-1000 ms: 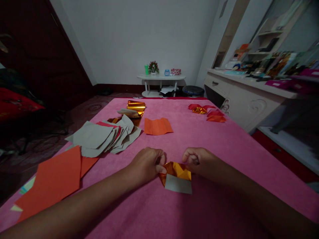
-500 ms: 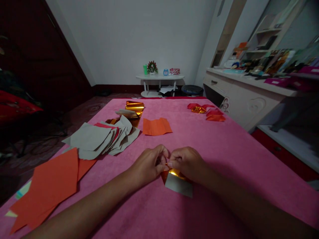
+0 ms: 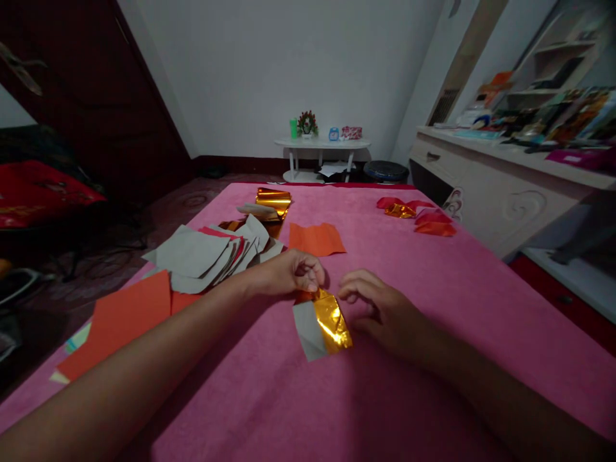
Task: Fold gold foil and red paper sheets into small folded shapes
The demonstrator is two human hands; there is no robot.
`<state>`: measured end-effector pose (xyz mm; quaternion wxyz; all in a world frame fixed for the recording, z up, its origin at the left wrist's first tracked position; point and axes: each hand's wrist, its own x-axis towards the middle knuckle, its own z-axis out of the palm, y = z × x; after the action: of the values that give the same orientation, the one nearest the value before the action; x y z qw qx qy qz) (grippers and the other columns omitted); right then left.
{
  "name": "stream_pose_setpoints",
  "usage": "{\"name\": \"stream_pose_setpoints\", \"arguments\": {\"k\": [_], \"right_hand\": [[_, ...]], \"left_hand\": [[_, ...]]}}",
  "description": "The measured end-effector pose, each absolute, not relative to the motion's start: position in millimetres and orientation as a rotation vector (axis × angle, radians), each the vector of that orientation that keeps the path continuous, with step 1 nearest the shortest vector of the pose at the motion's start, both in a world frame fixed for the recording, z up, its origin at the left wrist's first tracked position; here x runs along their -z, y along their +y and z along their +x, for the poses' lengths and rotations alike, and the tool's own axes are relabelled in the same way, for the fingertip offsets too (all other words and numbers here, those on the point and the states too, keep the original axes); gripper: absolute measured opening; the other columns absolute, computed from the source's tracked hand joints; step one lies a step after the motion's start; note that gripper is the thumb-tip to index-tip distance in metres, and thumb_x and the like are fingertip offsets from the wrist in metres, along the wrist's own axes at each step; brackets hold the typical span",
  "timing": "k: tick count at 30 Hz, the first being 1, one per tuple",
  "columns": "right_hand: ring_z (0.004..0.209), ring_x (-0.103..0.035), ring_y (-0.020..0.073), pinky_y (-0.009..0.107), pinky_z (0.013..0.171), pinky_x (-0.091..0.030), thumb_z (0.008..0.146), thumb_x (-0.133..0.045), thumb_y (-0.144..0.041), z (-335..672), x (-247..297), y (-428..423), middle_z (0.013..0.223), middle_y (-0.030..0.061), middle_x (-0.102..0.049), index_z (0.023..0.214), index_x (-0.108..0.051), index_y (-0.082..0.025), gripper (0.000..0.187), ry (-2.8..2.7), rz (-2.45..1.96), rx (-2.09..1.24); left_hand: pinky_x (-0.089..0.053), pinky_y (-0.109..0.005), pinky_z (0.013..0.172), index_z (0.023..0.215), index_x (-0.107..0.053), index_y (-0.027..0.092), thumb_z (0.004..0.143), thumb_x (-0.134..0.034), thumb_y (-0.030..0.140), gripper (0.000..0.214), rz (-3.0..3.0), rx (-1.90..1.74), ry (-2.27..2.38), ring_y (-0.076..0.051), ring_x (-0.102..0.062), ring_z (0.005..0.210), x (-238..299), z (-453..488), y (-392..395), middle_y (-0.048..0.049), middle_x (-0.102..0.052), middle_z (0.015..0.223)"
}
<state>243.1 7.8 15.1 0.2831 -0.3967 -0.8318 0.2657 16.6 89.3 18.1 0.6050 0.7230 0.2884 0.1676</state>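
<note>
Evidently the left hand's (image 3: 294, 273) pinch matters most: should it slacken, the narrow, bunched upper end of the shiny gold foil sheet with a dull grey panel (image 3: 332, 323) could spring loose, while too hard a tug might tear it. The right hand (image 3: 392, 313) seems to give no support, fingers loosely curled, parted from the thumb, just beside the foil. The piece sits over the pink plush cloth (image 3: 269, 410), its gold creased and glinting, its grey smoother.
</note>
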Motion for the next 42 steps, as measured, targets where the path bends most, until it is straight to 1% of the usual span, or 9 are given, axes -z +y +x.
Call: {"name": "stream_pose_setpoints", "arguments": {"k": [3, 7, 11, 16, 18, 22, 27, 31, 42], "right_hand": [[0.103, -0.052, 0.0179, 0.03, 0.085, -0.043, 0.077, -0.054, -0.004, 245, -15, 6, 0.113, 0.0066, -0.056, 0.1, -0.06, -0.023, 0.031, -2.384, -0.921, -0.491], [0.093, -0.054, 0.0169, 0.03, 0.077, -0.044, 0.087, -0.05, -0.012, 245, -11, 4, 0.102, 0.0055, -0.061, 0.093, -0.065, -0.022, 0.019, -2.53, -0.728, -0.354], [0.079, -0.055, 0.0144, 0.027, 0.07, -0.043, 0.092, -0.048, -0.018, 245, -6, 2, 0.087, 0.0039, -0.064, 0.086, -0.068, -0.02, 0.021, -2.571, -0.733, -0.447], [0.083, -0.055, 0.0156, 0.029, 0.074, -0.042, 0.091, -0.05, -0.02, 247, -9, 1, 0.091, 0.0049, -0.064, 0.09, -0.07, -0.02, 0.02, -2.559, -0.828, -0.624], [0.086, -0.055, 0.0156, 0.029, 0.076, -0.042, 0.09, -0.051, -0.02, 246, -9, 1, 0.092, 0.0045, -0.064, 0.091, -0.07, -0.021, 0.019, -2.527, -0.841, -0.703], [0.085, -0.057, 0.0142, 0.026, 0.076, -0.042, 0.087, -0.056, -0.019, 244, -7, 4, 0.088, 0.0024, -0.064, 0.089, -0.071, -0.023, 0.016, -2.433, -0.914, -0.844], [0.075, -0.058, 0.0125, 0.023, 0.068, -0.042, 0.078, -0.066, -0.017, 238, -1, 8, 0.078, -0.0001, -0.063, 0.077, -0.07, -0.02, 0.005, -2.252, -1.085, -0.976], [0.072, -0.057, 0.0124, 0.024, 0.066, -0.041, 0.078, -0.062, -0.014, 235, -2, 10, 0.077, 0.0002, -0.063, 0.077, -0.07, -0.019, 0.011, -2.185, -1.148, -1.039], [0.066, -0.054, 0.0115, 0.024, 0.062, -0.038, 0.077, -0.061, -0.016, 229, -5, 10, 0.073, -0.0005, -0.06, 0.072, -0.068, -0.018, 0.009, -2.184, -1.207, -1.037]], "left_hand": [[-0.041, -0.02, 0.061, 0.076, -0.062, 0.012, 0.071, -0.067, 0.017, 0.008, 1.738, -0.293, 0.596, -0.008, -0.052, 0.061, -13, 21, 101, 0.0001, -0.06, 0.069], [-0.041, -0.02, 0.061, 0.08, -0.063, 0.012, 0.073, -0.062, 0.013, 0.007, 1.806, -0.296, 0.59, -0.008, -0.052, 0.063, -7, 32, 105, -0.0005, -0.061, 0.072], [-0.043, -0.021, 0.061, 0.08, -0.064, 0.012, 0.074, -0.061, 0.012, 0.006, 1.966, -0.361, 0.703, -0.01, -0.054, 0.065, -7, 38, 97, -0.002, -0.062, 0.074], [-0.043, -0.03, 0.082, 0.081, -0.068, 0.015, 0.081, -0.054, 0.01, 0.015, 2.544, -0.54, 0.681, -0.017, -0.058, 0.087, -10, 32, 66, -0.0065, -0.065, 0.088], [-0.041, -0.035, 0.087, 0.091, -0.068, 0.019, 0.084, -0.053, 0.013, 0.017, 2.692, -0.473, 0.681, -0.019, -0.057, 0.094, -11, 27, 44, -0.0062, -0.066, 0.095], [-0.041, -0.037, 0.088, 0.099, -0.064, 0.017, 0.091, -0.046, 0.015, 0.02, 2.8, -0.419, 0.738, -0.018, -0.057, 0.095, -10, 20, -2, -0.0056, -0.066, 0.098], [-0.045, -0.036, 0.088, 0.118, -0.055, 0.014, 0.096, -0.038, 0.016, 0.028, 2.828, -0.543, 0.835, -0.018, -0.059, 0.101, -3, 16, -31, -0.0066, -0.066, 0.113], [-0.049, -0.038, 0.087, 0.126, -0.05, 0.013, 0.095, -0.039, 0.015, 0.033, 2.921, -0.522, 0.806, -0.022, -0.058, 0.107, 3, 13, -35, -0.0093, -0.063, 0.12], [-0.052, -0.037, 0.087, 0.12, -0.054, 0.013, 0.095, -0.038, 0.015, 0.03, 2.815, -0.62, 0.849, -0.02, -0.062, 0.101, 2, 18, -43, -0.009, -0.067, 0.11]]}}
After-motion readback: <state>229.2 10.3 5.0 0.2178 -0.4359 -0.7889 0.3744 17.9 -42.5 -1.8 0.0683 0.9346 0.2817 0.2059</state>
